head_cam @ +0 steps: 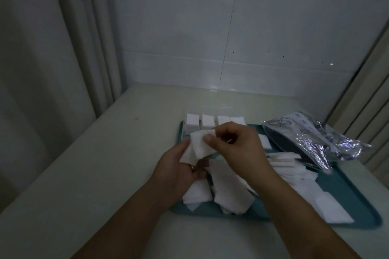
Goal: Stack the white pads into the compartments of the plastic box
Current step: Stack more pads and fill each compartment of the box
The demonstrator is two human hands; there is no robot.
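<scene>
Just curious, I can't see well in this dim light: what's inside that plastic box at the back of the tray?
White pads fill the plastic box in its back row, four stacks showing. The right hand and held pads cover the nearer compartments.

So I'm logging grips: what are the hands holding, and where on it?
Both hold white pads: the left hand cups their lower part, the right hand pinches the top edge of one.

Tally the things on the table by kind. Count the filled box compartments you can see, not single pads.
Tray: 1
Plastic box: 1
Filled compartments in view: 4
Foil bag: 1
Loose pad heaps: too jumbled to count
Total counted: 7
</scene>
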